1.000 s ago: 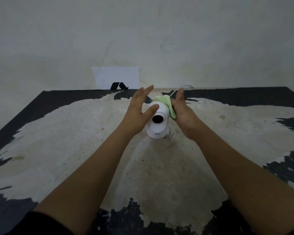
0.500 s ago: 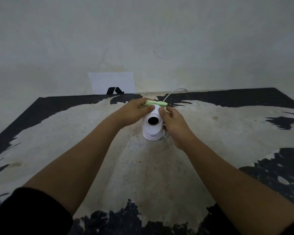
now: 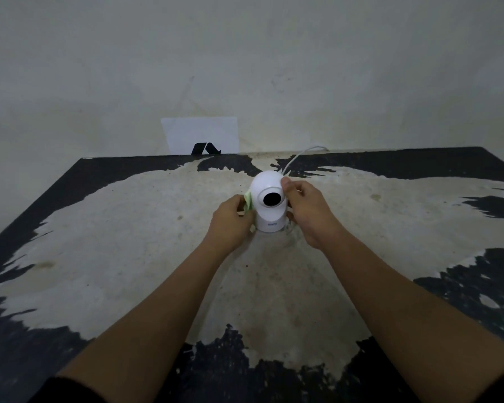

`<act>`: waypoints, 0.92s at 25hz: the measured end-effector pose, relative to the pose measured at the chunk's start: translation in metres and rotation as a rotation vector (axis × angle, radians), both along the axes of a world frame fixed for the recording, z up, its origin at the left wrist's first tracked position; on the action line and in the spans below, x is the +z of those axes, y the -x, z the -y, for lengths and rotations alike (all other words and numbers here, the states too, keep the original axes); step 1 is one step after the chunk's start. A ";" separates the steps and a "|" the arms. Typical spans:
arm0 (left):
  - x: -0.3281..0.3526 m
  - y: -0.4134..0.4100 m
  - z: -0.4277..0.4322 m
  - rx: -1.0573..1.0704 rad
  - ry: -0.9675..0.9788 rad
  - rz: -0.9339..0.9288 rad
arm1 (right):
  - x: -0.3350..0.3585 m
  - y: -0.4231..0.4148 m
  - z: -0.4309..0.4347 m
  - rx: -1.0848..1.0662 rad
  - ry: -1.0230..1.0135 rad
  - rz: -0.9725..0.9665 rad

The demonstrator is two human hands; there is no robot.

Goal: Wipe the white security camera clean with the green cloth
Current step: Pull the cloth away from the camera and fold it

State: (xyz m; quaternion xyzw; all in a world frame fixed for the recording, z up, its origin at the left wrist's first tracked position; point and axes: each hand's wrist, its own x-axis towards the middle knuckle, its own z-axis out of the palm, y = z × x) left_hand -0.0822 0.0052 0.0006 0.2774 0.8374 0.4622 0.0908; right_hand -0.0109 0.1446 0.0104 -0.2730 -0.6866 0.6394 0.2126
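The white security camera (image 3: 266,187) stands upright in the middle of the worn table, its round head and dark lens facing me. My left hand (image 3: 230,223) presses the green cloth (image 3: 248,202) against the left side of the camera; only a small folded edge of the cloth shows between my fingers and the camera body. My right hand (image 3: 306,212) grips the right side of the camera, thumb on the head and fingers down by the base.
A white cable (image 3: 300,155) runs from behind the camera to the table's back edge. A white card with a black mark (image 3: 200,136) leans on the wall behind the table (image 3: 128,257), whose black coating is worn off to pale patches.
The cloth went from the camera's right side, over its top, down to its left side, now under my left hand. My right hand stayed on the right side, holding the camera.
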 end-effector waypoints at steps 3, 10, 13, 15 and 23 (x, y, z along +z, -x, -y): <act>0.005 -0.006 0.015 0.036 -0.044 0.019 | 0.002 -0.002 0.004 -0.039 -0.019 -0.011; 0.036 -0.064 0.054 -0.012 -0.284 0.041 | 0.026 -0.070 0.052 0.056 -0.171 -0.251; 0.034 -0.088 0.053 -0.122 -0.205 -0.262 | 0.023 -0.098 0.071 0.231 0.010 -0.284; 0.029 -0.096 0.050 -0.223 -0.139 -0.388 | 0.019 -0.110 0.069 0.242 0.197 -0.352; 0.022 -0.107 0.021 -0.277 -0.075 -0.429 | 0.004 -0.131 0.049 0.102 0.338 -0.324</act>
